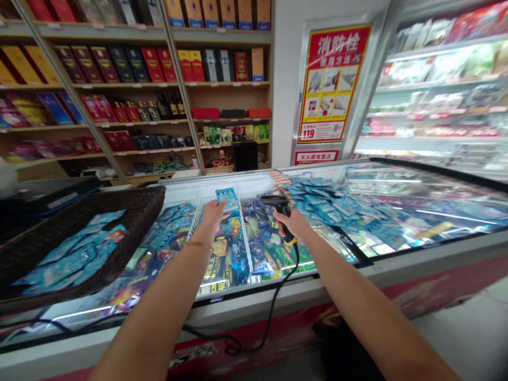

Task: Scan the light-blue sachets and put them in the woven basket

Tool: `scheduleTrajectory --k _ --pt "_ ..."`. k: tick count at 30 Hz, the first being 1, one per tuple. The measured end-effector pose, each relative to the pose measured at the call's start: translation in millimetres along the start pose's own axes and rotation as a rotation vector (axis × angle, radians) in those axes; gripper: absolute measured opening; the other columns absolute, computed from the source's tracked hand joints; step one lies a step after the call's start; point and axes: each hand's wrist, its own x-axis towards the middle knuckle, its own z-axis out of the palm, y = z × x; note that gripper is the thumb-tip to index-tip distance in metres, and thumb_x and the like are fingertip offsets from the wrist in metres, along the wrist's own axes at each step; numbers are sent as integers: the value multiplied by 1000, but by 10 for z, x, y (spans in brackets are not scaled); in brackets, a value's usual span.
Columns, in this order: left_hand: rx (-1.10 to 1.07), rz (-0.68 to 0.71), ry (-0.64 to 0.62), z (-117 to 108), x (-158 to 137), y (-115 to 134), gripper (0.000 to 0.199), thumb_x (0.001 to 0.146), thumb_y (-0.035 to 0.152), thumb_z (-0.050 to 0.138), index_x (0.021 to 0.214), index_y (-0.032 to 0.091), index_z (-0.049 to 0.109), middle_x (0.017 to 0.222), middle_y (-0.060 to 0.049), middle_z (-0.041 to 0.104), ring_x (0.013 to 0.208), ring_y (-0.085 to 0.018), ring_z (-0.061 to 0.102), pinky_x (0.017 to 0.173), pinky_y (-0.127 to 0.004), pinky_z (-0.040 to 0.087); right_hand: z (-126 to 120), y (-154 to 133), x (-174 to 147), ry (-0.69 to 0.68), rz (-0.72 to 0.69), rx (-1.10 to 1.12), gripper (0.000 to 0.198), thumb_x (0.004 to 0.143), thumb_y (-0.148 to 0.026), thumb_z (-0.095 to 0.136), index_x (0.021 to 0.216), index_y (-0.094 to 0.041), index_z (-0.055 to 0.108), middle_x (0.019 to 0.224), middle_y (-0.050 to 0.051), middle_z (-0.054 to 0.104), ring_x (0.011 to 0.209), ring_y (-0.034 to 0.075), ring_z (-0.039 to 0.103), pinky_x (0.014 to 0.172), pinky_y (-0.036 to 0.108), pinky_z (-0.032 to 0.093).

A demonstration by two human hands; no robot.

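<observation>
A blue packet (pixel 226 196) and a black scanner (pixel 274 200), one in each hand.
The left hand (pixel 213 215) pinches the packet, which sticks out past the fingers. The right hand (pixel 293 222) is wrapped around the scanner, apart from the left one. More blue packets lie in a heap (pixel 323 200) to the right, and some sit in a brown basket (pixel 154 203) on the left.
</observation>
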Motion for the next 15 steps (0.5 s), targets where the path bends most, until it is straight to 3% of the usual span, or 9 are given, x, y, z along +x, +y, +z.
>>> scheduleTrajectory --k 5,15 --pt "-51 -70 -111 245 -109 -231 21 74 17 70 62 19 52 49 8 39 59 -12 57 79 -36 61 0 -50 -58 -96 -16 -66 24 80 -35 72 84 -21 53 58 -6 58 35 10 52 35 22 40" --pt "-25 -26 -196 202 -102 -306 12 74 24 70 69 19 61 60 3 58 76 -18 68 89 -44 59 28 -61 -122 -152 -29 -174 23 81 -33 70 86 -20 52 58 -7 58 34 9 52 36 21 40"
